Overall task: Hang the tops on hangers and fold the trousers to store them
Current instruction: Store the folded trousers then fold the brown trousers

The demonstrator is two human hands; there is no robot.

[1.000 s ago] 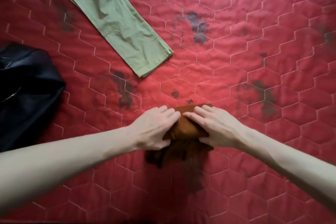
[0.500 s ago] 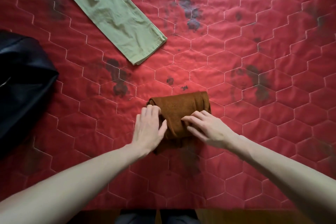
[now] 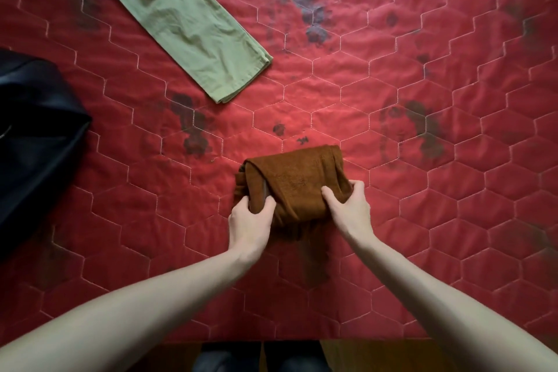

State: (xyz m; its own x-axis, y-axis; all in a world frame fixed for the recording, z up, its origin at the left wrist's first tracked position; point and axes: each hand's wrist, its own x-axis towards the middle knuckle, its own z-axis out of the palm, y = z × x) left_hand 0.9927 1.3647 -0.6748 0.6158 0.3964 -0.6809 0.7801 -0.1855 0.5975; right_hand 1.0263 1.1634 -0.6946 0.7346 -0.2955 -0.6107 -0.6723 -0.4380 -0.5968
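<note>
A brown garment (image 3: 297, 181), folded into a thick compact bundle, lies on the red quilted bedspread (image 3: 422, 220) just ahead of me. My left hand (image 3: 249, 222) grips its near left end, thumb on top and fingers tucked under. My right hand (image 3: 350, 208) grips the near right end, fingers curled round the edge. Light green trousers (image 3: 187, 18) lie flat and folded lengthwise at the upper left, their hems pointing toward the middle.
A dark navy garment or bag (image 3: 33, 136) with a zip sits at the left edge. Dark blotches pattern the bedspread. Its near edge (image 3: 302, 340) runs along the bottom, with a wooden floor and my legs below.
Both hands have moved from pressing flat on top of the brown bundle to gripping its near ends. More of the bundle shows, and the view has shifted back a little.
</note>
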